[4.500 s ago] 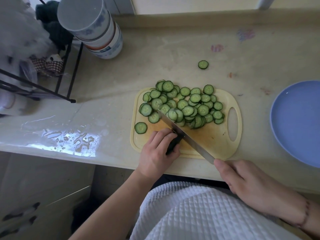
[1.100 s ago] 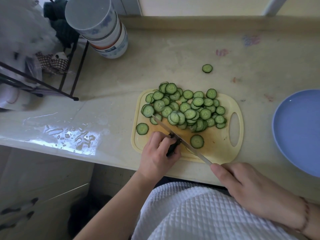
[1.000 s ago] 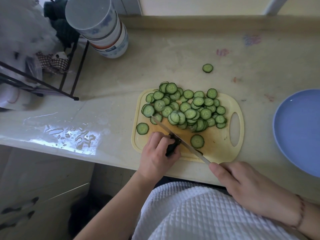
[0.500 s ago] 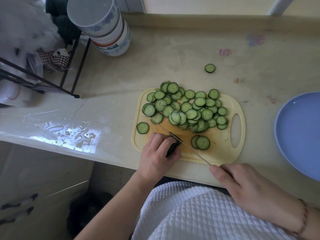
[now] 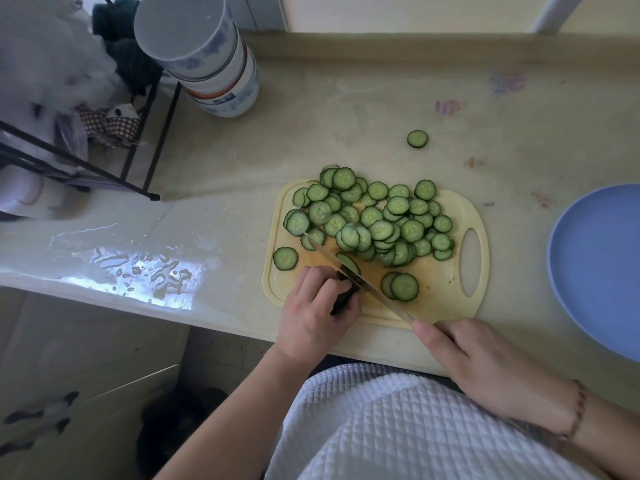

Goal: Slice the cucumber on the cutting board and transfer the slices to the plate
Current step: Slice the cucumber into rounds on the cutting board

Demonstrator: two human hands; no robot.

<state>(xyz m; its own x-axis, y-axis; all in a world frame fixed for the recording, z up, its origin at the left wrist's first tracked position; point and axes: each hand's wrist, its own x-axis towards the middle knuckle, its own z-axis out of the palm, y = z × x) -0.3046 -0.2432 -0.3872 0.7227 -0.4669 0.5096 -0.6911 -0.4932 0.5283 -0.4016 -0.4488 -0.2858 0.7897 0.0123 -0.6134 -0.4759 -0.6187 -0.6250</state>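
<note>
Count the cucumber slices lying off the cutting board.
1: a lone slice on the counter beyond the cutting board. The plate holds none. Others could hide outside the frame.

Green cucumber slices [image 5: 372,216], pale yellow cutting board [image 5: 446,299], blue plate [image 5: 599,265].

Stacked bowls [image 5: 221,74] beside black wire rack [image 5: 145,140].
</note>
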